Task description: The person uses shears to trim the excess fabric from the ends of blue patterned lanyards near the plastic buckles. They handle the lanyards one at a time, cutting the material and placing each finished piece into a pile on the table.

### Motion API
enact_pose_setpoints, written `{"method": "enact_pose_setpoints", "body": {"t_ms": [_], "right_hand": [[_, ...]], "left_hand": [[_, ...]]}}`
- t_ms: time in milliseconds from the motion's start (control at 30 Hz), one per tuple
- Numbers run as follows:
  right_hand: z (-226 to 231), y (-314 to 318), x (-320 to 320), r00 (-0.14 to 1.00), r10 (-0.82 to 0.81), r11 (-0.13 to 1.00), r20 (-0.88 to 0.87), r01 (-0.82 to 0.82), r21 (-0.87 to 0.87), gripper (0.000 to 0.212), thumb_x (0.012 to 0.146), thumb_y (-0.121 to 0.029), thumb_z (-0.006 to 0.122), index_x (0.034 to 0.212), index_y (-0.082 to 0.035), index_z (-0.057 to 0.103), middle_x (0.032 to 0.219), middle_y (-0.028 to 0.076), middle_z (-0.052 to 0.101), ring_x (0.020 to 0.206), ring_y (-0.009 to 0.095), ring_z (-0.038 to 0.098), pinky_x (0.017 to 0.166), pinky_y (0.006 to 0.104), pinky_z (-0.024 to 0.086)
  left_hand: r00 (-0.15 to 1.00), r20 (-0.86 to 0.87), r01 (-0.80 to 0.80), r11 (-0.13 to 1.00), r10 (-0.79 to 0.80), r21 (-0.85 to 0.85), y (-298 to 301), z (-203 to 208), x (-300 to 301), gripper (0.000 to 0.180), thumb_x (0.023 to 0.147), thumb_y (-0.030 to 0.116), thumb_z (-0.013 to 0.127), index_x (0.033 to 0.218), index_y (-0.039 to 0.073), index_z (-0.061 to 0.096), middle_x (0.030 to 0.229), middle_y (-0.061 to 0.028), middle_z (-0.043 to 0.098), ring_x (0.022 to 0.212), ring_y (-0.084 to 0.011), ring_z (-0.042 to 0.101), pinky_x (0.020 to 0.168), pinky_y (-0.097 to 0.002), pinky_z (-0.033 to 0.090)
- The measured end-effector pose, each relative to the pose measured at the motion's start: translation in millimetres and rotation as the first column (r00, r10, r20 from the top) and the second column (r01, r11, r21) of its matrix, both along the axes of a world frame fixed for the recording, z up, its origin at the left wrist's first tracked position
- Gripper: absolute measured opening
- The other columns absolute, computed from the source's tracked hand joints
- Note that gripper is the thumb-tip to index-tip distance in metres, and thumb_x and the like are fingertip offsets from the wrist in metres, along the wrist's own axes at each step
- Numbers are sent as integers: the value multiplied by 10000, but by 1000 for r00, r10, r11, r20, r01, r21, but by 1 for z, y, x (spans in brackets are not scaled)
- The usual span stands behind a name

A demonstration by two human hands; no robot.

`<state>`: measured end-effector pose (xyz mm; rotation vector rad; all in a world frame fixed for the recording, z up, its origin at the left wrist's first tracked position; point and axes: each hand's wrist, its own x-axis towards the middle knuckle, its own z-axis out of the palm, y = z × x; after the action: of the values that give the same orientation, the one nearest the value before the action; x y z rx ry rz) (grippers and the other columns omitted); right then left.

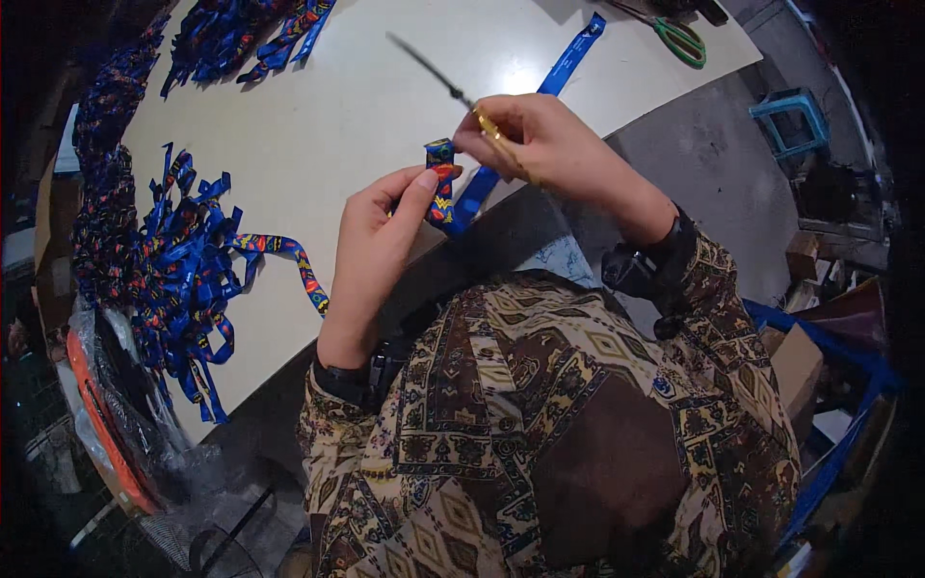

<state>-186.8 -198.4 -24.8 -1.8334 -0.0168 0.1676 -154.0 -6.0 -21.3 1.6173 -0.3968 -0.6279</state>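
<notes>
Near the table's front edge, my left hand (378,231) pinches a blue printed lanyard strap (442,214) between thumb and fingers. One end of the strap stands up just above the thumb, and a length with its plain blue side showing runs off to the far right across the table. My right hand (549,144) is closed around a pair of scissors (424,64) with gold-coloured handles. Their blades point away to the upper left, slightly blurred and clear of the strap. The right fingers are beside the strap's end; whether they touch it, I cannot tell.
A heap of blue printed straps (188,265) lies on the white table (308,125) at left, with another bundle (217,39) behind it. Green-handled scissors (680,43) rest at the far right. A blue stool (790,123) stands on the floor; plastic wrapping (125,405) hangs at the left edge.
</notes>
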Motion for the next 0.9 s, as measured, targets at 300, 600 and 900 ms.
{"method": "enact_pose_setpoints", "body": {"t_ms": [300, 600, 900], "right_hand": [[-8, 3, 1, 992, 5, 999, 128, 1, -43, 181, 825, -170, 592, 804, 6, 553, 623, -39, 455, 562, 28, 392, 495, 184, 309], [10, 6, -2, 1000, 13, 986, 28, -8, -164, 235, 817, -211, 615, 771, 7, 542, 577, -39, 409, 544, 30, 360, 471, 194, 289], [-7, 0, 2, 989, -12, 984, 148, 38, -175, 234, 821, -215, 620, 795, 8, 554, 588, -30, 428, 552, 34, 386, 484, 207, 327]], "left_hand": [[999, -43, 8, 1000, -9, -18, 0, 1, 0, 274, 905, 179, 492, 978, -54, 615, 859, -27, 626, 765, -48, 535, 698, -190, 422], [999, -41, 21, 999, -23, -43, 2, -3, 2, 277, 904, 185, 493, 978, -54, 615, 854, -25, 626, 765, -46, 537, 696, -184, 422], [999, -39, -2, 1000, 2, -6, -1, -1, -2, 264, 888, 179, 524, 967, -54, 620, 829, -14, 621, 747, -42, 531, 674, -183, 422]]}}
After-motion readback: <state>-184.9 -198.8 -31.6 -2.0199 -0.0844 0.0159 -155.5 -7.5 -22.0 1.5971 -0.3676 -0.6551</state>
